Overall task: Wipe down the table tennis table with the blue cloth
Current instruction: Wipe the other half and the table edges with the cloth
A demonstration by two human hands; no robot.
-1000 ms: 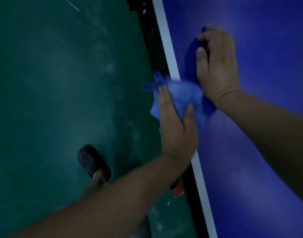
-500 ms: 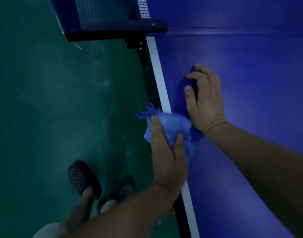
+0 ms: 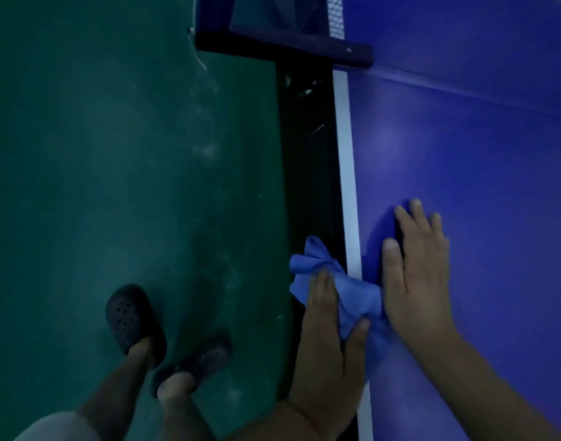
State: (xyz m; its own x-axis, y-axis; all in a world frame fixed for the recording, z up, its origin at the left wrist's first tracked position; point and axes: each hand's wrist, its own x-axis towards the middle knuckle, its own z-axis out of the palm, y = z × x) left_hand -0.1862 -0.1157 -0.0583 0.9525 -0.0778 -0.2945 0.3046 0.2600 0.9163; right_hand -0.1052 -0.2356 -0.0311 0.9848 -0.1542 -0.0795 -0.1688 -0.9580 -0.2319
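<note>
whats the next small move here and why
Probably slide both hands forward along the white edge line toward the net: the right hand presses the blue cloth flat on the table, the left hand holds its bunched end at the rim, and bare table stretches ahead.

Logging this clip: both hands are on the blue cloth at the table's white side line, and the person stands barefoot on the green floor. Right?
Not barefoot: the head view shows dark perforated clogs on the feet. The rest holds: the left hand and right hand are on the blue cloth at the white side line, beside the green floor.
</note>
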